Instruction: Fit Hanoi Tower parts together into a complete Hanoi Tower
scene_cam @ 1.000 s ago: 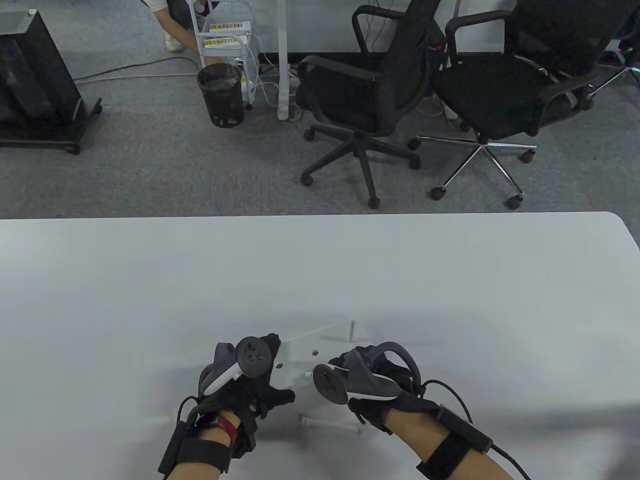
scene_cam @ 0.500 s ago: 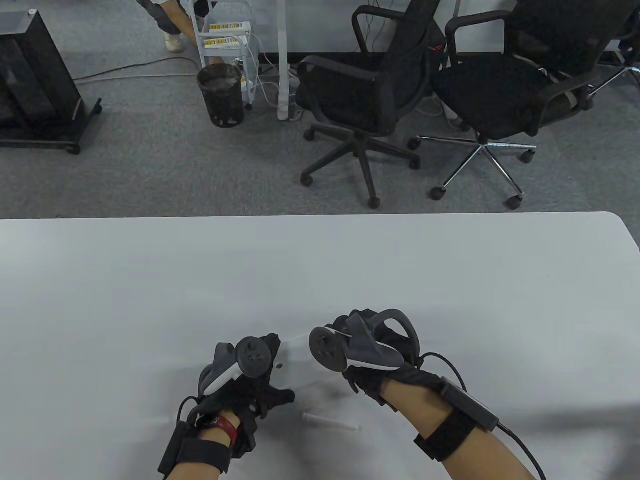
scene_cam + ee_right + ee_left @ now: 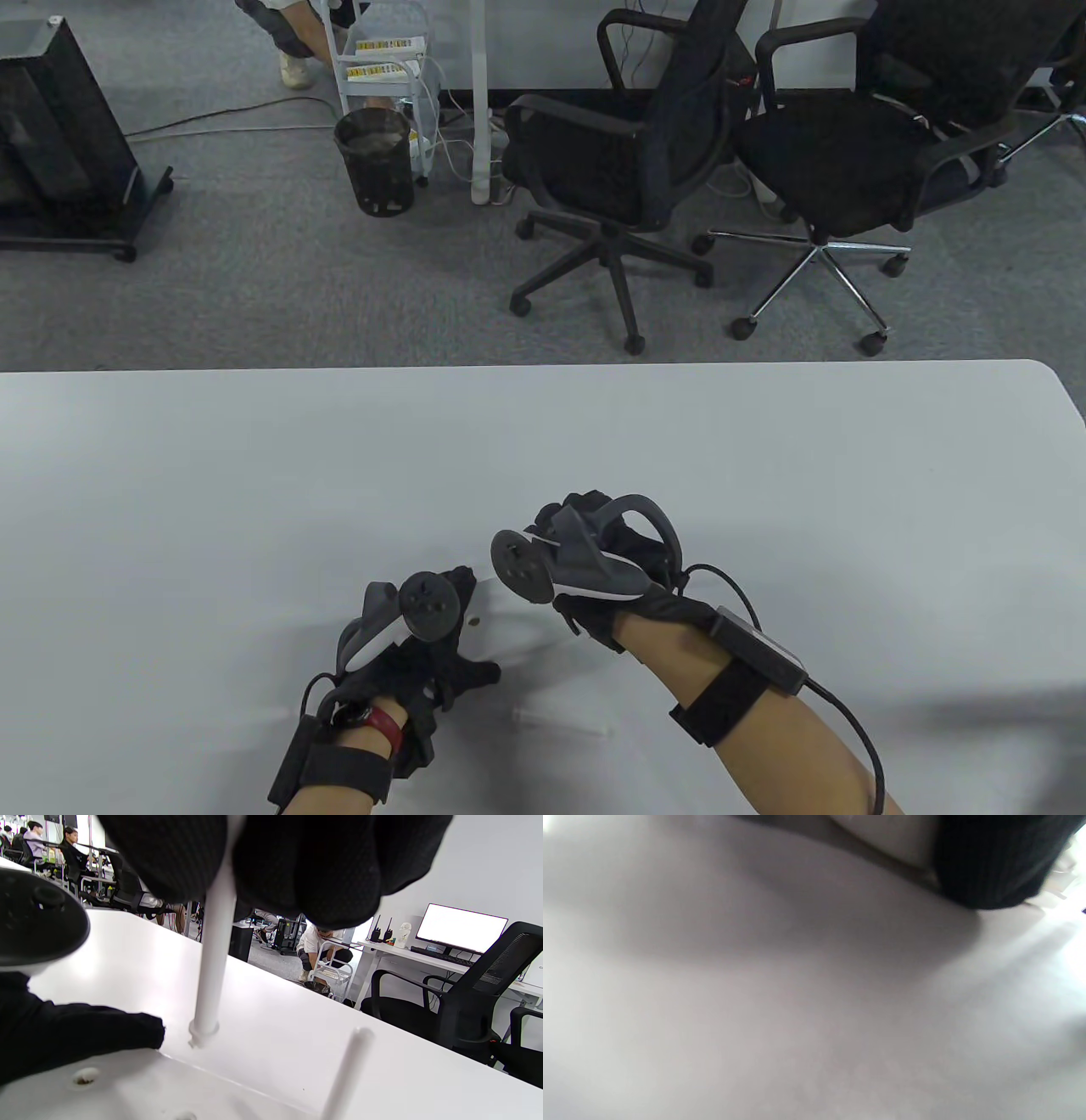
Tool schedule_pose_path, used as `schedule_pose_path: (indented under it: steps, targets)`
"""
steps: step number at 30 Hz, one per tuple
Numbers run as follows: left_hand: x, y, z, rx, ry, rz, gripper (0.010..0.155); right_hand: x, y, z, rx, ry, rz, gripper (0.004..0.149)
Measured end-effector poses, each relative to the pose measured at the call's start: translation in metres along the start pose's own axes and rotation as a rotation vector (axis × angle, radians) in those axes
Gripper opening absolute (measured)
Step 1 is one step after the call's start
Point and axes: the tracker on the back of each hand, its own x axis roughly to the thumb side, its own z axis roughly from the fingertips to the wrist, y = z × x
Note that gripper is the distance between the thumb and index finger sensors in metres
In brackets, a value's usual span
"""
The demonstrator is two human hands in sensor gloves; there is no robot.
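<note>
Right hand (image 3: 594,564) gripping peg (image 3: 212,959), tip above base edge (image 3: 203,1069)

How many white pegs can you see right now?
3. One peg is held in the right hand over the base; one stands upright in the base; one lies on the table near the wrists. Hands may hide more.

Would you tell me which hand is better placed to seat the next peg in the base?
The right hand: it already grips a white peg above the base, while the left hand rests on the base.
</note>
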Motion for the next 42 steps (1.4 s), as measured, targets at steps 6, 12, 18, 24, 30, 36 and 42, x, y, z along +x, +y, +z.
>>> schedule_pose_path:
  steps: [6,12,18,24,30,36,42]
  targets:
    - [0.000,0.000,0.000,0.000,0.000,0.000,0.116,0.009,0.022,-0.005,0.024,-0.021,0.047,0.043]
    - [0.000,0.000,0.000,0.000,0.000,0.000,0.116,0.016,0.037,-0.010,0.040,-0.041,0.064,0.044]
    - [-0.001,0.000,-0.001,0.000,0.000,0.001,0.117,0.020,0.050,-0.016,0.057,-0.042,0.076,0.044]
    - [-0.001,-0.001,-0.001,-0.001,0.000,0.001,0.117,0.025,0.054,-0.019,0.053,-0.036,0.107,0.043]
    - [-0.001,-0.001,-0.001,-0.001,0.000,0.001,0.116,0.020,0.054,-0.023,0.058,-0.011,0.084,0.043]
    - [-0.001,-0.001,-0.001,-0.001,0.000,0.002,0.117,0.021,0.055,-0.023,0.053,-0.015,0.079,0.044]
    - [-0.001,-0.001,-0.002,-0.002,0.000,0.002,0.116,0.021,0.056,-0.023,0.037,-0.013,0.075,0.044]
